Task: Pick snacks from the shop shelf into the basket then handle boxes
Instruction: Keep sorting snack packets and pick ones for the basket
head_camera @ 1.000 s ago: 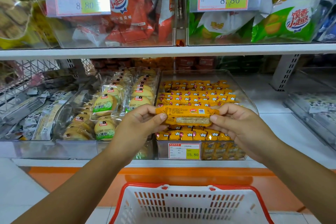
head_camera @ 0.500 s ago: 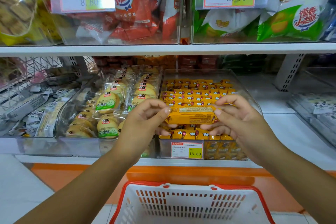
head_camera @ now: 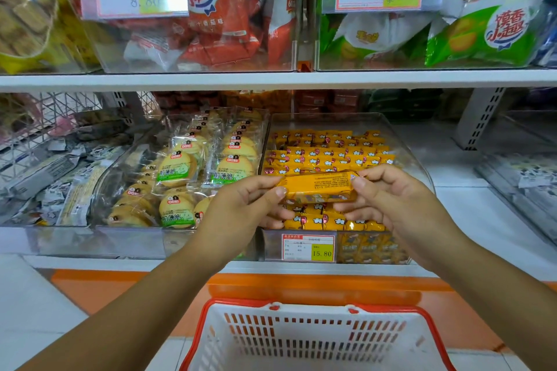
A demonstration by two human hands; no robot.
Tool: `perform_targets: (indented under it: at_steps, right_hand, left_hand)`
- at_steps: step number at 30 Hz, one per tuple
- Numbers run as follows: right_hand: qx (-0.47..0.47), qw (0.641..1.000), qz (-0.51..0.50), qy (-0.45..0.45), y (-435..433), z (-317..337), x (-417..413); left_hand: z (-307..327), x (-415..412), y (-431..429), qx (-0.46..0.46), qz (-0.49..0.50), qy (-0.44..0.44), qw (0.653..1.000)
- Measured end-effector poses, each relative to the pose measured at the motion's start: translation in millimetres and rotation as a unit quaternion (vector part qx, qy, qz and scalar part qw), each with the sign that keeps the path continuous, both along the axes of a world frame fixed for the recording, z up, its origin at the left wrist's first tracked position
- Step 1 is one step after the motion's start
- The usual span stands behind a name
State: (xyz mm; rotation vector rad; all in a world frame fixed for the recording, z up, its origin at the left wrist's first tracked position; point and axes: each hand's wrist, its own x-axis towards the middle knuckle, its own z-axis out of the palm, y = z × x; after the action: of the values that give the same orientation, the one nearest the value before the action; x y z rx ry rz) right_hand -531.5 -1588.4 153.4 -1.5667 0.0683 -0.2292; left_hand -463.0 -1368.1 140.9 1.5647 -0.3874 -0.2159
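Note:
An orange snack bar (head_camera: 319, 187) is held level between both hands, just above a clear bin (head_camera: 401, 135) full of the same orange bars. My left hand (head_camera: 241, 208) pinches its left end with thumb and fingers. My right hand (head_camera: 388, 202) pinches its right end. The bar's printed back faces me. A white basket with a red rim (head_camera: 316, 337) stands on the floor below the hands; what shows of its inside is bare.
Left of the orange bars a clear bin (head_camera: 132, 232) holds round biscuits in green-labelled wrappers. The shelf above (head_camera: 271, 80) carries bins of red and green snack bags with 8.80 price tags. A 15.80 tag (head_camera: 308, 247) fronts the orange bin. More bins stand far left and right.
Both hands have lifted slightly toward the bin with the bar and turned it, so its printed back now shows. The basket sits a little lower in view.

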Motion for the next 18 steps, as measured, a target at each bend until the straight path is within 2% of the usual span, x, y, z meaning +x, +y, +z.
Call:
perform_targets:
  at_steps: [5, 8, 12, 14, 16, 17, 18]
  right_hand:
    - [-0.006, 1.000, 0.008, 0.009, 3, 0, -2]
    - [-0.012, 0.999, -0.027, 0.023, 8, -1, 1]
    - [0.014, 0.999, -0.018, 0.032, 16, -2, 4]
    - [-0.012, 1.000, -0.015, 0.019, 16, 0, 9]
    - [-0.050, 0.998, -0.037, 0.007, 12, 5, 18]
    - [-0.063, 0.996, -0.055, -0.002, 9, 9, 25]
    - [-0.076, 0.995, -0.071, -0.011, 7, 14, 33]
  left_hand:
    - [-1, -1, -1, 0.054, 0.017, -0.034, 0.998]
    - [1, -1, -2, 0.064, 0.033, -0.042, 0.997]
    - [1, -1, -6, 0.068, 0.052, -0.042, 0.995]
    - [3, 2, -6, 0.089, 0.061, -0.072, 0.992]
    - [6, 9, -4, 0.158, 0.091, -0.157, 0.971]
    - [8, 15, -1, 0.214, 0.121, -0.227, 0.942]
    - [10, 22, 1, 0.276, 0.157, -0.306, 0.898]
